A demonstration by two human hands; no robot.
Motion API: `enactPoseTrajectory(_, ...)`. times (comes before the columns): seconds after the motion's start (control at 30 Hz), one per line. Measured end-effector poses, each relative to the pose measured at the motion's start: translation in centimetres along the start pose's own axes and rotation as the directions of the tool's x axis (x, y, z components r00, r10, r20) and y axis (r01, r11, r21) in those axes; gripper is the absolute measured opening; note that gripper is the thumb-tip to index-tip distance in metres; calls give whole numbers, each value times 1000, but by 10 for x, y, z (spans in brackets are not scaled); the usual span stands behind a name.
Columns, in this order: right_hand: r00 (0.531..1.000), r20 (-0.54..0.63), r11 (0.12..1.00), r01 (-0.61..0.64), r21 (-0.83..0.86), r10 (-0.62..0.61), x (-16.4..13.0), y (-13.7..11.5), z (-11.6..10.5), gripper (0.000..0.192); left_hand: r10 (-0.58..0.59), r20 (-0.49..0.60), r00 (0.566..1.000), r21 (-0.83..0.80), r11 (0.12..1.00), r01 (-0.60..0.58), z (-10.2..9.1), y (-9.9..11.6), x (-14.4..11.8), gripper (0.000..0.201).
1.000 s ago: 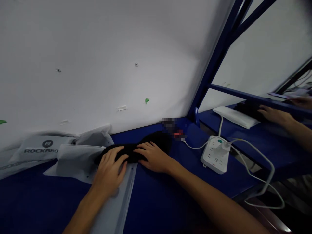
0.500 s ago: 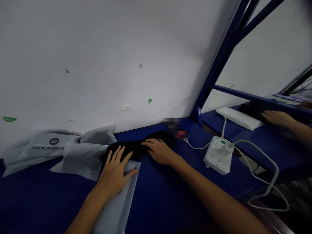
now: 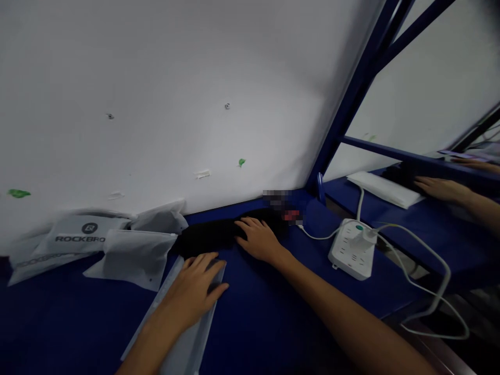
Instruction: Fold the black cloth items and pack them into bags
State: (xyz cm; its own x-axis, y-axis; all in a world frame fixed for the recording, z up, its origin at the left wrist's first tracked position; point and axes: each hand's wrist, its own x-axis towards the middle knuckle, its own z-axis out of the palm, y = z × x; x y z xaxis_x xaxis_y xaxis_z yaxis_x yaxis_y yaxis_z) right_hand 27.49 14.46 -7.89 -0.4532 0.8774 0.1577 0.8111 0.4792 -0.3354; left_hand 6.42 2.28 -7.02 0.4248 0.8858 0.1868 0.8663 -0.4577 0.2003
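A black cloth item [image 3: 211, 234] lies on the blue table [image 3: 265, 317] close to the white wall. My right hand [image 3: 260, 239] rests flat on its right part, fingers spread. My left hand [image 3: 195, 291] lies palm down on a flat grey-white pouch [image 3: 187, 338] that runs toward me, just short of the black cloth. Neither hand grips anything.
White pouches, one printed ROCKBROS [image 3: 78, 237], lie at the left by the wall. A white power strip [image 3: 353, 252] with a plug and looping cable stands right of my arm. Another person's hands [image 3: 441, 187] work at the adjoining bench behind a blue frame post [image 3: 347, 114].
My left hand slid back off the black cloth onto the grey-white pouch. My right hand shifted slightly right along the cloth.
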Motion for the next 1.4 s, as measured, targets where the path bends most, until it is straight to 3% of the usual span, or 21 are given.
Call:
enactPoseTrajectory(0.2,999,32,1000,19,-15,-19,-12,-7,-12,53,-126,-42,991,123,984,130,1,3,-5,39)
enactPoseTrajectory(0.37,986,122,991,101,83,-111,-23,-5,-35,62,-164,-70,984,209,962,176,2,-3,-10,41)
enactPoseTrajectory(0.47,982,11,975,185,123,-188,-25,-11,-42,58,-186,-69,980,249,948,197,6,-7,-12,41)
enactPoseTrajectory(0.57,936,-104,928,347,135,-335,-24,-23,-35,50,-194,-61,979,238,950,203,6,-7,-12,40)
enactPoseTrajectory(0.7,854,-10,844,515,148,-520,-21,-36,-13,41,-205,-40,978,192,959,209,5,-3,-11,38)
enactPoseTrajectory(0.77,861,53,859,497,123,-506,-19,-37,-2,41,-209,-19,978,153,966,210,5,-1,-11,38)
enactPoseTrajectory(0.83,898,76,901,428,68,-433,-17,-35,6,45,-232,1,973,131,964,230,6,-2,-10,40)
enactPoseTrajectory(0.97,973,1,972,229,-54,-229,-12,-25,14,62,-280,40,959,141,952,272,5,-4,-9,45)
enactPoseTrajectory(1.13,994,-78,993,65,-101,-74,-6,-12,18,73,-227,-31,974,178,957,228,-3,-4,-7,43)
enactPoseTrajectory(1.2,991,-113,994,66,-87,-76,-4,-11,16,67,-198,-75,977,178,962,208,-9,-7,-6,42)
enactPoseTrajectory(1.27,976,-180,992,116,-48,-123,-4,-13,11,48,-208,-114,971,184,956,227,-16,-13,-6,41)
enactPoseTrajectory(1.33,947,-248,976,215,12,-206,-4,-18,4,26,-248,-148,957,206,939,275,-23,-23,-6,40)
enactPoseTrajectory(1.4,912,-289,942,326,78,-291,-6,-24,-4,16,-300,-190,935,235,911,340,-29,-34,-6,38)
